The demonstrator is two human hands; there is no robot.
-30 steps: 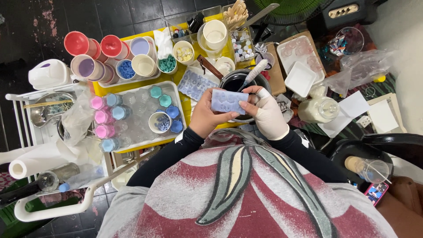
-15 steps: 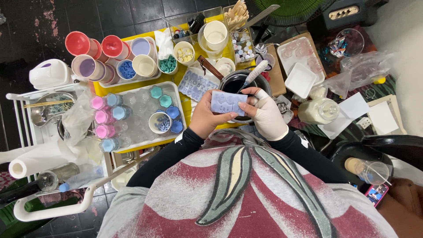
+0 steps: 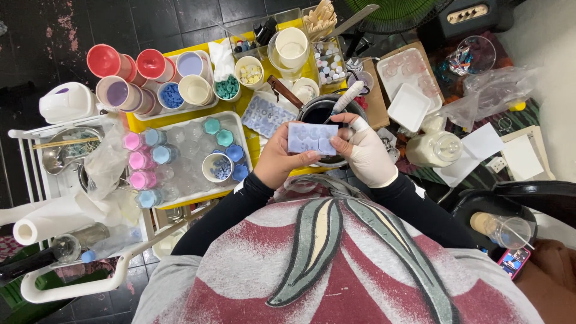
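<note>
Both hands gripped pale lilac mould (image 3: 311, 138) level above dark pot (image 3: 318, 112): bare left hand (image 3: 277, 160) held left end, gloved right hand (image 3: 363, 151) right end; long axis ran left-right.

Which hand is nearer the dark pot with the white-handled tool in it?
Right. The gloved right hand sits over the dark pot's near rim, gripping the pale blue mold. The bare left hand holds the mold's other end, down-left of the pot.

A home craft corner — colour-filled cups (image 3: 155, 63), silicone moulds (image 3: 264, 114), dark floor tiles (image 3: 150, 18).
</note>
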